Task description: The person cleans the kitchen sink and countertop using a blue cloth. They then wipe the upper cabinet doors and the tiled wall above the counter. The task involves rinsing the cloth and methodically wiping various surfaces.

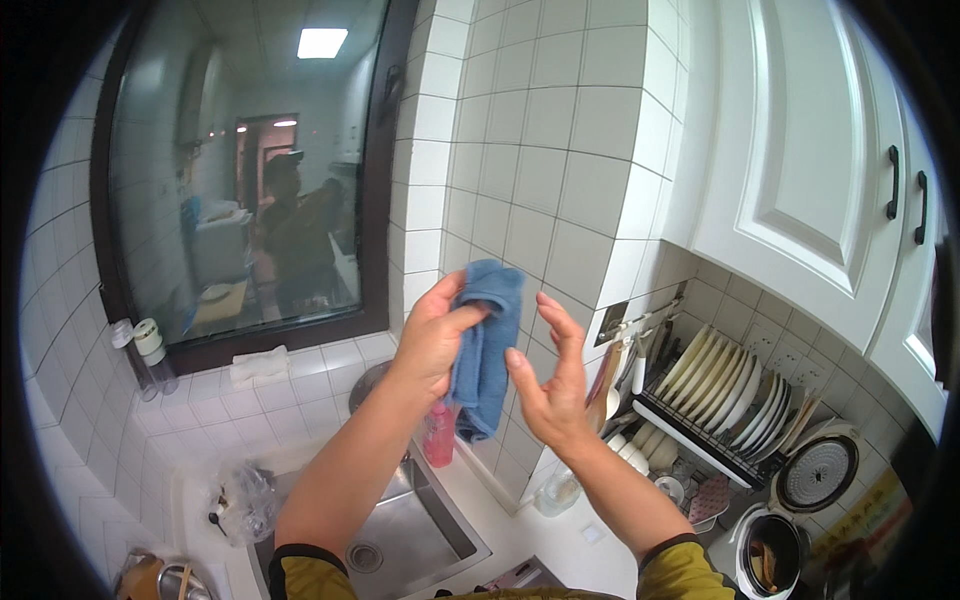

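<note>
A folded blue cloth (487, 360) is held up in front of the tiled wall corner. My left hand (442, 330) grips its left edge, the thumb pressed into a fold near the top. To the right of the cloth, my right hand (553, 367) is raised with thumb and fingers spread, holding nothing. Below the cloth, a pink bottle (439, 442) stands at the back edge of the stainless steel sink (420, 525), partly hidden by my left wrist and the cloth.
A white cloth (259, 366) lies on the window ledge beside bottles (150, 341). Clear plastic bags (251, 506) sit left of the sink. At right are a glass jar (559, 493), a dish rack with plates (712, 382), an open rice cooker (769, 559) and overhead cabinets (810, 150).
</note>
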Tool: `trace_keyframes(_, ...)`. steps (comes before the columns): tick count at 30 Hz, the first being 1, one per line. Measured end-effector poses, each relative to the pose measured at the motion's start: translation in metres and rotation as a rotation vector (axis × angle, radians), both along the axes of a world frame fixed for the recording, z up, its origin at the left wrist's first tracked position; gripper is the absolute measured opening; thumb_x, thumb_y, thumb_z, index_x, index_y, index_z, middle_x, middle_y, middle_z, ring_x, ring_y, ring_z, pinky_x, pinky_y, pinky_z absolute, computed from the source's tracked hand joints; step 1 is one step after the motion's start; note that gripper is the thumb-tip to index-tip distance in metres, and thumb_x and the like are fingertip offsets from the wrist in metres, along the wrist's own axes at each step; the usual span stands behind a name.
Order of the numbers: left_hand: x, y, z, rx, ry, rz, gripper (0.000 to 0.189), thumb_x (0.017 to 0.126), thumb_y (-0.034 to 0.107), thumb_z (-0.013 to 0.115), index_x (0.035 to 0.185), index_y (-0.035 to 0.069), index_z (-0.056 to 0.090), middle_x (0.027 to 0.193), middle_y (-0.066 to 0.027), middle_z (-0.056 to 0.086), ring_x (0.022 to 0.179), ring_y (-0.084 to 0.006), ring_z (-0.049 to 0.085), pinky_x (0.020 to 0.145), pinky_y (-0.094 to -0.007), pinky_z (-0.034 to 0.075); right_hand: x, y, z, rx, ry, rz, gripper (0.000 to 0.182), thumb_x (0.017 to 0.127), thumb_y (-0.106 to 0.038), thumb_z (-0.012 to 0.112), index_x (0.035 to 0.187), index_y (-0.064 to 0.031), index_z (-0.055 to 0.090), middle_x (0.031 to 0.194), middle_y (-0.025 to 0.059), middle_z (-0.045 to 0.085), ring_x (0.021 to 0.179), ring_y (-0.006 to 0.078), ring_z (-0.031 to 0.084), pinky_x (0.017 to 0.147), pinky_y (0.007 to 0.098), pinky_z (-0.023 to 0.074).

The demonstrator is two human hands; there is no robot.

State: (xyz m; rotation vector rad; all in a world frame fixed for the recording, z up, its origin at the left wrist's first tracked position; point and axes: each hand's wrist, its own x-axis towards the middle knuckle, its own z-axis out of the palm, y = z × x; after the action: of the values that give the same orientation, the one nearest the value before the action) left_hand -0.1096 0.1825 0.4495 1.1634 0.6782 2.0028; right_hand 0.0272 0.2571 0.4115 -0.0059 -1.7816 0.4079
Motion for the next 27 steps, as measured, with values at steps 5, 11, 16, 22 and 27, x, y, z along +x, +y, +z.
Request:
trace_keyframes(5, 0.032, -0.008, 0.056, 0.344, 0.811, 0.133, 0.033, 0.082, -0.012, 0.050, 0.110, 0.000, 0.061, 0.103, -0.0054, 0.066, 0.093, -0.0113, 0.060, 0.084, -0.0250, 0.048, -0.004, 0.013, 0.006, -0.072, 0.215, 0.079, 0.061, 0.080, -0.001, 0.065, 0.131, 0.0019, 0.031, 0.118, 0.0176, 0.048, 0.109, 0.0257, 0.052, 0.097, 0.0356, 0.0398)
trace_keyframes(11, 0.029, 0.015, 0.108, 0.618, 0.603, 0.128, 0.030, 0.086, -0.010, 0.054, 0.113, 0.002, 0.059, 0.104, -0.0050, 0.066, 0.097, -0.0112, 0.062, 0.088, -0.0246, 0.050, 0.029, 0.044, 0.125, 0.703, 0.455, -0.410, 0.050, 0.068, 0.005, 0.067, 0.115, -0.0053, 0.055, 0.096, 0.0114, 0.053, 0.084, 0.0267, 0.056, 0.073, 0.0340, 0.0488)
trace_keyframes(16, 0.031, 0.047, 0.150, 0.692, 0.514, 0.116, 0.023, 0.090, -0.004, 0.057, 0.113, 0.001, 0.058, 0.106, -0.0037, 0.063, 0.099, -0.0101, 0.060, 0.091, -0.0231, 0.048, 0.063, 0.046, 0.204, 1.253, 0.376, -0.845, 0.041, 0.069, -0.012, 0.071, 0.108, -0.0233, 0.068, 0.093, 0.0013, 0.051, 0.080, 0.0160, 0.055, 0.065, 0.0281, 0.0436)
trace_keyframes(22, 0.078, 0.094, 0.194, 0.506, 0.454, 0.672, 0.068, 0.078, 0.006, 0.072, 0.136, 0.006, 0.036, 0.133, -0.0174, 0.042, 0.110, -0.0217, 0.051, 0.080, -0.0319, 0.050, 0.128, 0.070, 0.275, 1.294, 0.196, -1.290, 0.045, 0.072, -0.017, 0.071, 0.115, -0.0285, 0.064, 0.102, 0.0010, 0.053, 0.092, 0.0182, 0.054, 0.078, 0.0317, 0.0414)
trace_keyframes(27, 0.143, 0.134, 0.161, 0.726, 0.868, 0.536, 0.045, 0.082, -0.002, 0.056, 0.125, -0.003, 0.044, 0.127, -0.0220, 0.046, 0.120, -0.0367, 0.047, 0.102, -0.0412, 0.039, 0.174, 0.136, 0.262, 0.664, -0.655, -1.869, 0.062, 0.086, -0.035, 0.061, 0.142, -0.0172, 0.041, 0.143, 0.0076, 0.042, 0.136, 0.0259, 0.032, 0.108, 0.0491, 0.0264)
